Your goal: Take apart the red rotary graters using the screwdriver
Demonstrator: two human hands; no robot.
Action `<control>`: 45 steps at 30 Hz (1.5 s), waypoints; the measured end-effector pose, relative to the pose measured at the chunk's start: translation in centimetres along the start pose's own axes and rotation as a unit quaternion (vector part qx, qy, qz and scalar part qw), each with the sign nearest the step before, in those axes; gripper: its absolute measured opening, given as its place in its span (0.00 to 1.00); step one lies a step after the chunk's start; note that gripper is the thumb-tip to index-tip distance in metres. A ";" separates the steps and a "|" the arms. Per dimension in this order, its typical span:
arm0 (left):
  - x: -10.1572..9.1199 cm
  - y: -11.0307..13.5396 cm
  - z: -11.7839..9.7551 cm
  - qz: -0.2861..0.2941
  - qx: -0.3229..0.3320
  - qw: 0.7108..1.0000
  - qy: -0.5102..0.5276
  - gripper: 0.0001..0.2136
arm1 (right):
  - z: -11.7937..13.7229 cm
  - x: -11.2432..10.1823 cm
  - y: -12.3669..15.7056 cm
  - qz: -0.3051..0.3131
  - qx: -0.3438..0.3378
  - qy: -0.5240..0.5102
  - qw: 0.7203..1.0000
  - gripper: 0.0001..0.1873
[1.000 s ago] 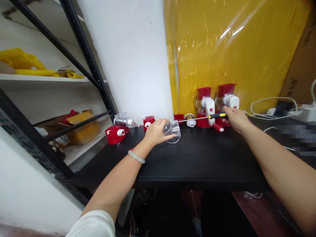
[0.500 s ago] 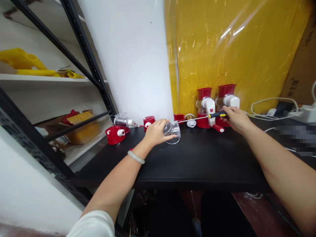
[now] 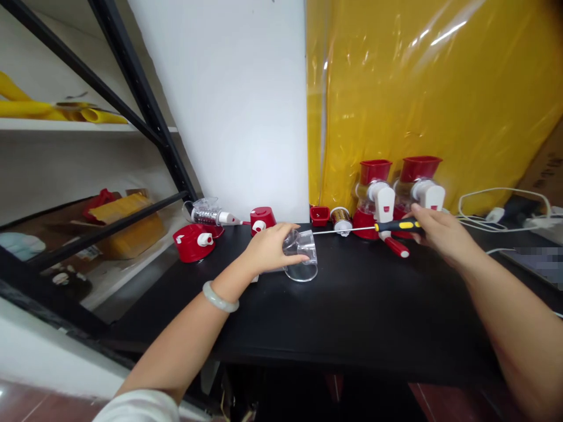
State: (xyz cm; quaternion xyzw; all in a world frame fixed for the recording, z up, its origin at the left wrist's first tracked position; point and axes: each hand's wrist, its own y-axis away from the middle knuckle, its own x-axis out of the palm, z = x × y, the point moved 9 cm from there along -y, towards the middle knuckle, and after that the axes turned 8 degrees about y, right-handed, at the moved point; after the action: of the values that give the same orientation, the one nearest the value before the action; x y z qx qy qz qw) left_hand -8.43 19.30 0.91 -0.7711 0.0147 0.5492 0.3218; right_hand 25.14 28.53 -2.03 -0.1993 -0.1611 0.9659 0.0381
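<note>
My left hand (image 3: 273, 249) grips a clear plastic housing (image 3: 307, 251) at the middle of the black table, its thumb and fingers around the body. In my right hand (image 3: 440, 231) is a screwdriver (image 3: 398, 226) with a black and yellow handle, closed in the fingers. Its long metal shaft lies level and points left, its tip at the housing's right side; whether it is inside cannot be made out. Behind the shaft are a grater drum (image 3: 341, 220) and a small red part (image 3: 319, 215). Left of my left hand sits a red base (image 3: 263, 219).
Two red and white rotary graters (image 3: 375, 193) stand against the yellow sheet (image 3: 422, 88). Another red base (image 3: 193, 242) and a clear grater body with a drum (image 3: 206, 214) are at the left. White cables (image 3: 501, 193) lie at the right, and a black shelf frame (image 3: 167, 158) rises on the left.
The view has shifted, with the table appearing closer. Both hands keep their holds, and the screwdriver stays pointed at the clear housing, its handle now more fully in sight.
</note>
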 end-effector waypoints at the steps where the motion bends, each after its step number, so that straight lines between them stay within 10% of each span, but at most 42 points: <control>1: 0.0 -0.4 0.2 0.022 -0.001 1.000 0.003 0.33 | 0.2 -0.1 -0.2 0.017 -0.014 0.009 1.000 0.23; 8: 0.2 -3.0 -0.5 0.156 0.048 0.986 0.037 0.30 | -1.7 1.0 -1.5 0.128 0.014 -0.094 0.987 0.28; 16: 0.6 -3.5 -2.4 0.150 0.062 0.987 -0.018 0.28 | -3.2 -0.8 -0.1 -0.008 0.092 -0.012 0.996 0.20; 27: 0.7 -3.0 -3.0 0.115 0.068 0.990 -0.039 0.29 | -4.9 0.1 -0.5 0.041 0.089 -0.102 0.990 0.11; 30: 0.9 -2.8 -3.0 0.118 0.074 0.989 -0.050 0.30 | -5.2 0.8 -0.6 0.076 0.051 -0.020 0.996 0.32; 34: 1.0 -2.3 -2.9 0.125 0.068 0.988 -0.068 0.32 | -5.5 0.2 -0.6 0.038 0.042 0.103 0.993 0.20; 40: 1.0 -2.0 -2.7 0.159 0.044 0.982 -0.090 0.32 | -5.6 -0.7 -0.4 -0.030 0.094 -0.125 0.987 0.24; 45: 1.1 -2.0 -2.4 0.156 0.035 0.983 -0.091 0.33 | -5.6 1.1 -0.2 0.029 0.117 -0.215 0.969 0.26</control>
State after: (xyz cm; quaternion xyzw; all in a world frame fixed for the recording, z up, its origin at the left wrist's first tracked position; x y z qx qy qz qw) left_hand -5.20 20.05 1.36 -0.6944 0.1251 0.6596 0.2588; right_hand 26.35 30.55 -7.22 0.0142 -0.0457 0.9989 -0.0028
